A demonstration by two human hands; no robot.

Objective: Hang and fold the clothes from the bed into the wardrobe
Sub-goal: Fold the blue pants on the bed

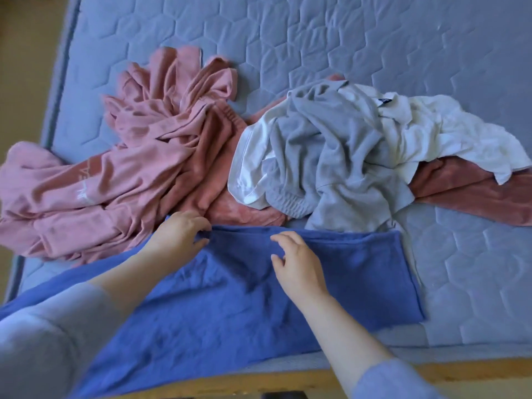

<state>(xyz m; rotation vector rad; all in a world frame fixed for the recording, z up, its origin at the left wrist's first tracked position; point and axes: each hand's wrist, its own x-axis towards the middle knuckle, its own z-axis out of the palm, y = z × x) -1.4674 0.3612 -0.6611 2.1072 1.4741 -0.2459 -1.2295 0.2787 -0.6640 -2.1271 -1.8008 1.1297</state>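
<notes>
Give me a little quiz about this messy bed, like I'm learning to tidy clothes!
1. True or false: the blue fabric garment is spread flat on the quilted grey mattress.
2. The left hand pinches that garment's: A) top edge B) zip C) hood.
3. Fill in: the crumpled heap of clothes with white lettering is ____.
Key: 1 true; 2 A; 3 pink.
</notes>
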